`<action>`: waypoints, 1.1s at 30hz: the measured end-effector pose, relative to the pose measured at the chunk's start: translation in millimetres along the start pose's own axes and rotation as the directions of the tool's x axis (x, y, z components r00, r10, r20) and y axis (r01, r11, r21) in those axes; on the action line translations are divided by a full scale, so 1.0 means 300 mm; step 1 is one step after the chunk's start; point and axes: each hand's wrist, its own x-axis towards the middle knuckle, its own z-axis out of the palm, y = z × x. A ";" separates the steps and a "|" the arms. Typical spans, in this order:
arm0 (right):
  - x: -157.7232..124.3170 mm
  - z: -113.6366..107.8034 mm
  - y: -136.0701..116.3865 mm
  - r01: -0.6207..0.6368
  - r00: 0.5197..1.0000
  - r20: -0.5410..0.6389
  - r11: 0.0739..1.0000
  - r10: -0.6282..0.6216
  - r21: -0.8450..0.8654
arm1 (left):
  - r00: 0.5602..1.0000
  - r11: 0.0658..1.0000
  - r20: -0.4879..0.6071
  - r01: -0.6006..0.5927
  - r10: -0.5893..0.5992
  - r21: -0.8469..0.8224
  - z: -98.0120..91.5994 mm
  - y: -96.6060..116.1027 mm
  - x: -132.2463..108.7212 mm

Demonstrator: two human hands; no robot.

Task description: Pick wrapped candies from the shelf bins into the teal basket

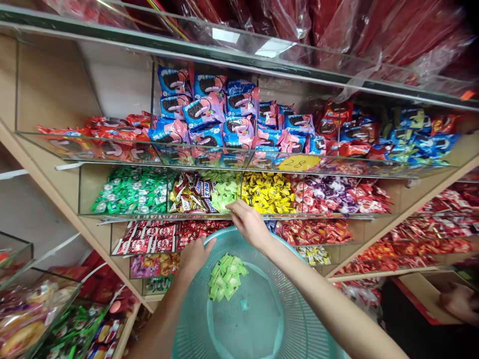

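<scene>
Tall wooden shop shelving [48, 89] with glass fronts, stocked with bright wrapped sweets and snacks, fills most of the view. Below it, at the near centre, is a large teal mesh basket [299, 334]. The upper tier bears blue and pink biscuit packs [204, 109]. The person's left hand [196, 255] is at the left of the basket's far rim, thumb over the edge, and seems to be gripping it. The right hand [247, 222] reaches over the far rim to the middle tier, fingertips drawn together at the shelf's glass edge; whether they pinch a packet cannot be told. Just past them lie small pale green packets [224, 192], in a compartment between chocolate bars [190, 192] on the left and yellow sweets [267, 192] on the right. A loose heap of matching green packets [227, 276] rests inside the basket, left of its centre and toward the far side. So part of the green stock is in the basket and part is on the shelf; the work looks partway along, though how much is left is unclear.
</scene>
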 end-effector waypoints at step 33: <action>-0.006 -0.064 -0.085 0.141 0.978 0.156 0.990 -0.136 -0.022 | 0.999 1.000 -0.031 -0.009 0.009 -0.006 0.002 -0.027 0.015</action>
